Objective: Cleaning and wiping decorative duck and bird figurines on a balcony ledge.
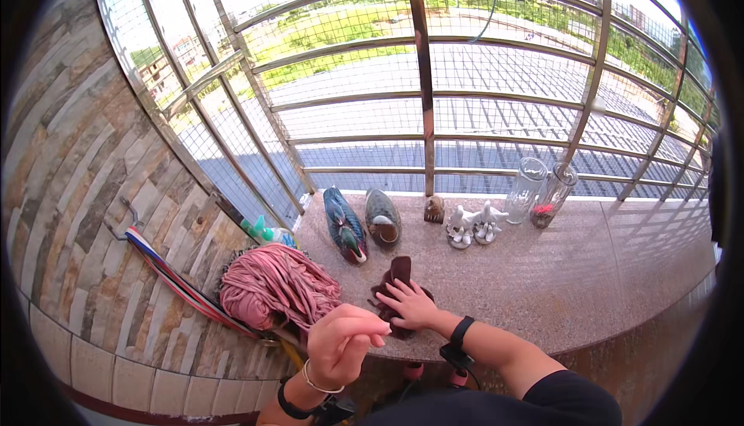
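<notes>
My right hand lies with spread fingers on a crumpled dark brown cloth, pressing it against the speckled stone ledge. Part of the cloth is hidden under the palm. My left hand is raised nearer the camera, its fingers curled together; no object shows in it. Beyond the cloth sit two duck figurines: a glossy blue-green one and a grey one with a brown head. Farther right are a small brown figurine and a pair of white bird figurines.
Two clear glass vases stand at the back by the metal grille; one has something red inside. A pink mop head and a spray bottle with a green top are at left. Striped straps hang from a wall hook.
</notes>
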Demonstrator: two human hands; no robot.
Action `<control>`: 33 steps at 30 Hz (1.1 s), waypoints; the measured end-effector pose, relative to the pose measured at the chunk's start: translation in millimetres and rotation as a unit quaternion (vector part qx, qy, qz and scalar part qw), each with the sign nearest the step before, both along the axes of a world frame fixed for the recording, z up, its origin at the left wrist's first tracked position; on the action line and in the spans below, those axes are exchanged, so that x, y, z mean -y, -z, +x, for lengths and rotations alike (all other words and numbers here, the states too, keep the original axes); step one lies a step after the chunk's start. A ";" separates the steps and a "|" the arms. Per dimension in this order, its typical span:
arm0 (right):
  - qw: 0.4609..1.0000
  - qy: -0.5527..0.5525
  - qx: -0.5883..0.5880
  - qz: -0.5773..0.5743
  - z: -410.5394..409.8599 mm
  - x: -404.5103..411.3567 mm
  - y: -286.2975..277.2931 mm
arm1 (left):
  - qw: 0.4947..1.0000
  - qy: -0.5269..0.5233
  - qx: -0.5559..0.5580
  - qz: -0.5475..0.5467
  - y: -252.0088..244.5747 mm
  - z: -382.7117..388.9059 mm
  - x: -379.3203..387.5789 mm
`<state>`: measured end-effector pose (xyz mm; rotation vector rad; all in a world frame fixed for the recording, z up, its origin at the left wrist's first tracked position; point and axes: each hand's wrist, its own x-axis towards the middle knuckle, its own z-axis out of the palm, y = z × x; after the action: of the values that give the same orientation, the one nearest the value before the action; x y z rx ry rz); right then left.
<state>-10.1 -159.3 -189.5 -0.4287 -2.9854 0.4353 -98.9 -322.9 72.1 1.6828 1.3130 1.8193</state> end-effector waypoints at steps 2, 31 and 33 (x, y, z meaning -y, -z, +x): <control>0.994 -0.107 -0.007 -0.004 -21.1 26.9 1.6 | 0.951 0.058 -0.010 0.303 -36.9 21.9 -7.6; 0.813 0.581 -0.033 0.020 306.7 40.1 16.8 | 0.567 0.691 0.307 0.327 -80.1 46.9 -69.7; 0.892 0.450 -0.038 0.021 260.1 39.7 5.9 | 0.678 0.658 0.291 0.151 -75.8 26.9 -45.8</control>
<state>250.0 -199.0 -195.4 -1.6098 -2.3340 0.2606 -72.1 -277.1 147.9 1.2714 -0.5182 1.3198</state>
